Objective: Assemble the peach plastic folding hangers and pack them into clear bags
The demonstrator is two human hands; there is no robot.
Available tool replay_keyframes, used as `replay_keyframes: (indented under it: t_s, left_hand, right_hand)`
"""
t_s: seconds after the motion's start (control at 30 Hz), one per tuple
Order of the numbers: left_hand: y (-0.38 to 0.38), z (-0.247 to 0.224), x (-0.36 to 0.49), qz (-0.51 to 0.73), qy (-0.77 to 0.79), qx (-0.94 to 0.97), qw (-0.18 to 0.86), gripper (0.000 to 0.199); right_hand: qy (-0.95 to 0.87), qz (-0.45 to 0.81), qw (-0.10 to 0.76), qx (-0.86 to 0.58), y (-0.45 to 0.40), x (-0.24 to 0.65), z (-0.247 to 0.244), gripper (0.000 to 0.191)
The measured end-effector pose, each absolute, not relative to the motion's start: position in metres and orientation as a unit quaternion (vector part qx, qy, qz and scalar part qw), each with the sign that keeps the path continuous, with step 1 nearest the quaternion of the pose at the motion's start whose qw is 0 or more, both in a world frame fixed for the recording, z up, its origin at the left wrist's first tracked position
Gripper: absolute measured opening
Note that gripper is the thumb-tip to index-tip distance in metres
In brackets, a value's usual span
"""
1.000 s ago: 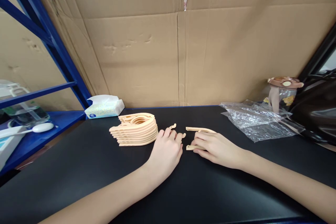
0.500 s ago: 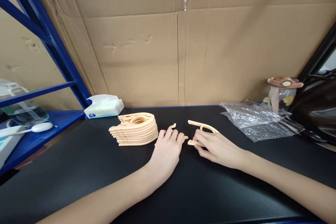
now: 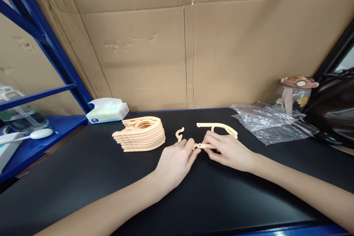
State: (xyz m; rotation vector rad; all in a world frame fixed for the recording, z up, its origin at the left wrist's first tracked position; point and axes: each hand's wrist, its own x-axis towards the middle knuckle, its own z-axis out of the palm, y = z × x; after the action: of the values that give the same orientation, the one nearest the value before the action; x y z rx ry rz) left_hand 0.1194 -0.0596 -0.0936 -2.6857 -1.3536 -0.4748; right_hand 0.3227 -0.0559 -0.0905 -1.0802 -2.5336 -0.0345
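Note:
My left hand (image 3: 177, 160) is closed on a cream plastic hook piece (image 3: 179, 132). Its curved hook sticks up past the fingers, and a small end shows at the fingertips. Pinched in my right hand (image 3: 225, 149) is a cream folding hanger arm (image 3: 218, 125), bent into a narrow U. One leg of it reaches left above the hand. The other leg's holed end meets or nearly meets the hook piece's end; whether they are joined I cannot tell. Left of my hands stands a stack of several similar folded hanger parts (image 3: 142, 136).
A tissue pack (image 3: 107, 111) sits behind the stack on the black table (image 3: 177, 206). Clear plastic wrapping (image 3: 268, 123) and a bottle with a brown lid (image 3: 300, 83) are at the right. A blue shelf frame (image 3: 55, 55) stands at left, with cardboard (image 3: 143, 66) behind.
The hook piece and the hanger arm's lower end have come together. The hanger arm has turned slightly, and more of its bend shows. The camera view has shifted a little.

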Motion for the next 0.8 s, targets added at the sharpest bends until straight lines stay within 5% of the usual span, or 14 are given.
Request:
replay_keyframes:
  t_s: [0.8]
  left_hand:
    - [-0.046, -0.084, 0.111, -0.144, -0.349, -0.915, -0.142, 0.034]
  right_hand:
    - [-0.891, 0.086, 0.265, -0.359, -0.059, 0.325, -0.091, 0.02]
